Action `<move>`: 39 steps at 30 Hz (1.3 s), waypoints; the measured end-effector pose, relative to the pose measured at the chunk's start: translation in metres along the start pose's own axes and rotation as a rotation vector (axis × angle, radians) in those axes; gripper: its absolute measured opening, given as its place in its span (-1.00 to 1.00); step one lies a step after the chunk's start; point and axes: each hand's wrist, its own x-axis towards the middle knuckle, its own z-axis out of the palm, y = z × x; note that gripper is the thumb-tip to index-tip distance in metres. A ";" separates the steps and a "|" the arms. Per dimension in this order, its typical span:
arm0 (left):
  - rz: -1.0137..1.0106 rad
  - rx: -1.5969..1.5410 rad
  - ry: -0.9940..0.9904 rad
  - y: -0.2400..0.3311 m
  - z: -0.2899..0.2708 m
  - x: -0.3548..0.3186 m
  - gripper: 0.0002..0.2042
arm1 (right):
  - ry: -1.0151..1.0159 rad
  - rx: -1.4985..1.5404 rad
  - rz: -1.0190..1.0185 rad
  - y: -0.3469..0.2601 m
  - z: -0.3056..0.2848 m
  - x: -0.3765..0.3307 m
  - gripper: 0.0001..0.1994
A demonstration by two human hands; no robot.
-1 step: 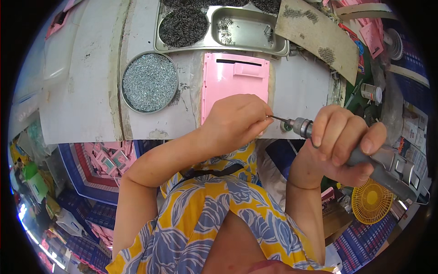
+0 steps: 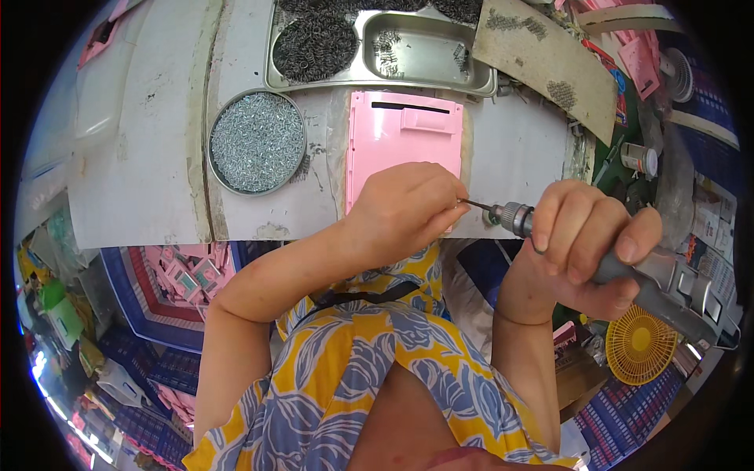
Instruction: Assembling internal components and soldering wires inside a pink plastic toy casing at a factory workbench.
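My right hand (image 2: 593, 243) is wrapped round a grey electric screwdriver (image 2: 667, 302), held slanting with its thin bit pointing left. The bit's tip meets the closed fingertips of my left hand (image 2: 412, 200). Those fingers are pinched together; whatever small thing they may hold is hidden. Under and behind my left hand lies a flat pink plastic panel (image 2: 385, 149) with a dark slot and a raised bar near its far edge. Left of the panel stands a round metal dish of small silver screws (image 2: 258, 141).
A metal tray (image 2: 428, 78) with dark springs (image 2: 314, 49) lies at the back. A worn board (image 2: 550, 59) rests against its right end. Below the table's left part sits a blue basket (image 2: 129, 302) of pink parts. A yellow round basket (image 2: 640, 345) is at the lower right.
The screwdriver and my right hand have shifted very slightly left, toward my left fingertips. My left hand, the panel and the dish stay where they were.
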 end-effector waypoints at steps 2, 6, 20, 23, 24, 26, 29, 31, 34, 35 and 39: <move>0.068 0.049 0.010 0.000 -0.002 0.000 -0.82 | 0.013 -0.003 0.041 0.000 0.004 -0.002 -0.66; 0.137 0.130 -0.040 0.001 -0.005 0.001 -0.81 | 0.039 -0.007 0.096 0.001 0.006 -0.004 -0.65; -0.180 0.206 -0.111 -0.009 -0.032 -0.002 -0.86 | 0.079 -0.072 0.084 0.051 -0.022 -0.022 -0.77; -0.122 0.227 -0.162 -0.008 -0.032 0.003 -0.84 | 0.030 -0.166 0.100 0.052 -0.022 -0.022 -0.78; -0.125 0.232 -0.163 -0.006 -0.031 0.004 -0.83 | 0.005 -0.198 0.107 0.054 -0.021 -0.022 -0.79; -0.018 0.308 -0.099 -0.007 -0.025 0.005 -0.85 | 0.017 -0.120 0.095 0.060 -0.023 -0.024 -0.79; 0.026 0.385 -0.102 -0.005 -0.019 0.004 -0.83 | 0.061 -0.147 0.148 0.050 -0.020 -0.020 -0.77; 0.034 0.384 -0.100 -0.007 -0.016 0.004 -0.82 | 0.071 -0.098 0.119 0.033 -0.014 -0.008 -0.74; 0.049 0.330 -0.056 -0.012 -0.012 0.004 -0.82 | 0.023 0.055 0.022 0.014 -0.007 0.006 -0.68; 0.039 0.324 -0.052 -0.010 -0.012 0.003 -0.82 | -0.005 0.047 0.040 0.014 -0.005 0.007 -0.65; 0.022 0.309 -0.063 -0.013 -0.014 -0.001 -0.81 | -0.009 0.028 0.095 0.017 0.001 0.006 -0.67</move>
